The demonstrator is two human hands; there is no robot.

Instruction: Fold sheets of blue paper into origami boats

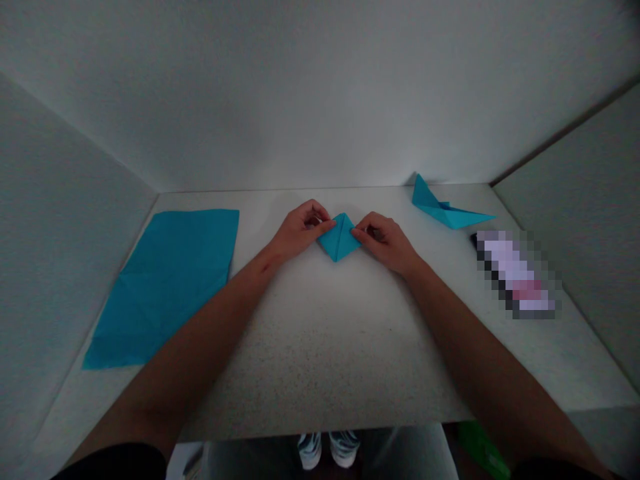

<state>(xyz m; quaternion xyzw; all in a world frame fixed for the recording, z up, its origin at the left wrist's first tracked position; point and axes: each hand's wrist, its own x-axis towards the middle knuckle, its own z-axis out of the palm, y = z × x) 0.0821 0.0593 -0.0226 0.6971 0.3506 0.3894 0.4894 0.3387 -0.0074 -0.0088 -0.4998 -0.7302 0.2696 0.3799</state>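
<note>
Folded blue paper (340,241) sits mid-counter (325,333), straight ahead of the wearer, between both hands. Left hand (299,231): grip pinched on the paper's left edge, thumb on the near face, other fingers curled behind. Right hand (384,241): grip pinched on the right edge, same layout. Opposed side pinches probably keep the diamond-shaped piece from twisting and leave its centre crease and top and bottom corners uncovered. Can't tell if the bottom corner bears on the counter. Central spot looks chosen so both arms reach evenly. Blue sheet (167,277) lies flat at left, creased, beside the left forearm; likely parked there to stay out of the working area. Folded paper boat (447,215) is at back right near the wall, probably for the same reason. Pixelated phone-like object (515,273) lies just nearer than the boat, right of the right hand, detail unreadable.
</note>
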